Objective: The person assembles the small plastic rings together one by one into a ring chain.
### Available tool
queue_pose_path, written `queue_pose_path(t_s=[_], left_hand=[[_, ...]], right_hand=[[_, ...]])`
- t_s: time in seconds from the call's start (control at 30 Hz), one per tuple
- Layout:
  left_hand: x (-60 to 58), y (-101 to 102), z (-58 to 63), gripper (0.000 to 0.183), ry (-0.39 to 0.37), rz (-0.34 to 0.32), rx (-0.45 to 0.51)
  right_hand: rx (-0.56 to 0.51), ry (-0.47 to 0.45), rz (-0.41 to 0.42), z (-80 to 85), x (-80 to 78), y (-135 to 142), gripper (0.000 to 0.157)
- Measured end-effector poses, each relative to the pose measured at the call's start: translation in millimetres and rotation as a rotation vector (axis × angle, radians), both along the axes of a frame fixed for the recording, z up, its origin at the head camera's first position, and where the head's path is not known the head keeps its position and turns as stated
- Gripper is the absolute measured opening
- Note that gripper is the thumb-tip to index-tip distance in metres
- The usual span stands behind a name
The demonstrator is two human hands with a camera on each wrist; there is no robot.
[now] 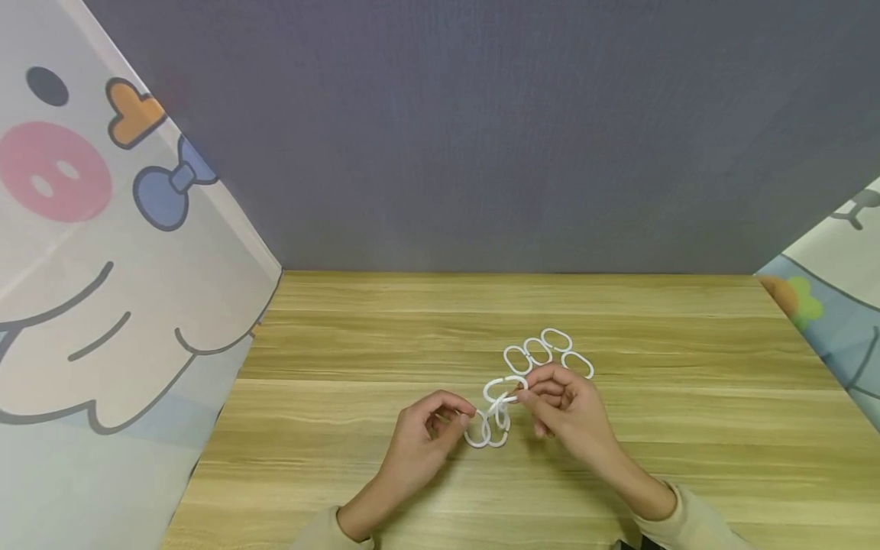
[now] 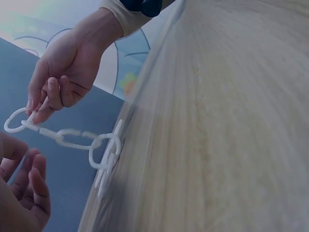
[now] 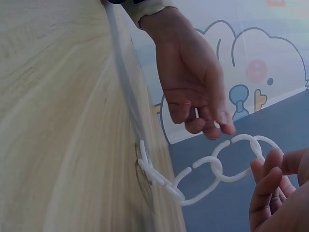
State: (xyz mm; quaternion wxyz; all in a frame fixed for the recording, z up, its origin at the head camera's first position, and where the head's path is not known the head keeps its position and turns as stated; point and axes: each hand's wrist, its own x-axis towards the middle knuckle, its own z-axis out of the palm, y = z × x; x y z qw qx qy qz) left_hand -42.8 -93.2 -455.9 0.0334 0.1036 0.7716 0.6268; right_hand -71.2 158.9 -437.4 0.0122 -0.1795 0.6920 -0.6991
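My right hand (image 1: pixel 567 409) pinches an oval white plastic link (image 1: pixel 493 383) at one end of a chain of several such links. The chain (image 3: pixel 219 171) sags from these fingers, and its lower links (image 2: pixel 105 159) reach the wooden table. Each link has a small gap in its ring. My left hand (image 1: pixel 428 431) is close to the left side of the chain, its fingers loosely bent. In the right wrist view the left fingertips (image 3: pixel 224 126) hover just above a link, seemingly apart from it. Whether they touch the chain is hard to tell in the head view.
Several loose white links (image 1: pixel 556 340) lie flat on the table (image 1: pixel 357 336), just beyond my right hand. A grey panel (image 1: pixel 481 153) stands along the far edge. Cartoon-printed panels (image 1: pixel 172 305) rise at the left and right.
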Motion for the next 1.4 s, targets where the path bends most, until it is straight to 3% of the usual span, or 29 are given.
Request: queue_pose_path(t_s=[0.4,0.63,1.0,1.4], left_hand=[[0.8,0,-2.0,0.012,0.103,0.041,0.073],[1.0,0,-0.9,0.01,0.085,0.05,0.08],[1.2,0,-0.1,0.011,0.109,0.055,0.11],[0.1,-1,-2.1,0.008,0.143,0.05,0.106]], right_hand=[[0.03,-0.062,0.129,-6.5,4.1,-2,0.01],[0.054,-0.059,0.168,-9.1,5.8,-4,0.009],[0.153,-0.006,0.117,-12.6,7.6,-7,0.011],[0.158,0.04,0.113,-14.1,5.3,-6,0.014]])
